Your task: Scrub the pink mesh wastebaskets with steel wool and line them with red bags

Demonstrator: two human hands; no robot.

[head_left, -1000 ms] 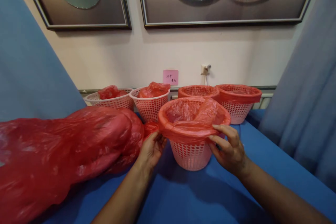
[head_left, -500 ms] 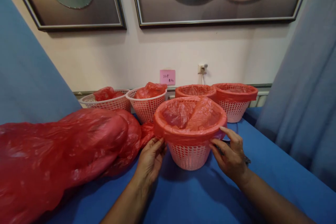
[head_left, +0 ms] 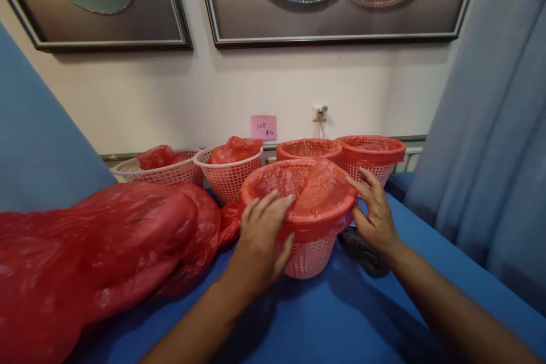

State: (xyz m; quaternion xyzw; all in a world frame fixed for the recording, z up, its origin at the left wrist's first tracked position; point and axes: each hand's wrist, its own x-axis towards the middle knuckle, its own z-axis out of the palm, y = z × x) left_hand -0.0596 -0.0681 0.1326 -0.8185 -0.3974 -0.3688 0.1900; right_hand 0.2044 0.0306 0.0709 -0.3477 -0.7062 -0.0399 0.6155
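Note:
A pinkish-white perforated plastic basket (head_left: 310, 259) stands on the blue surface in front of me. Its red plastic bag liner (head_left: 324, 190) covers the inside and is folded down over the rim. My left hand (head_left: 264, 239) is at the basket's near left side, fingers apart over the rim, holding nothing. My right hand (head_left: 375, 210) is at the right side of the rim with its fingers spread; the fingertips are at the liner's edge, and whether they touch it I cannot tell. The left hand hides part of the basket's left wall.
A large red plastic bag bundle (head_left: 128, 239) lies at the left. Behind stand two baskets (head_left: 228, 179) with loose red bags inside and two lined baskets (head_left: 373, 151). A black bundle (head_left: 364, 253) lies beyond my right hand. A blue curtain (head_left: 482, 125) hangs at the right.
My left hand has come off the folded liner edge and moved up and right over the rim. My right hand has shifted up along the right side, fingers more spread. The view has turned slightly.

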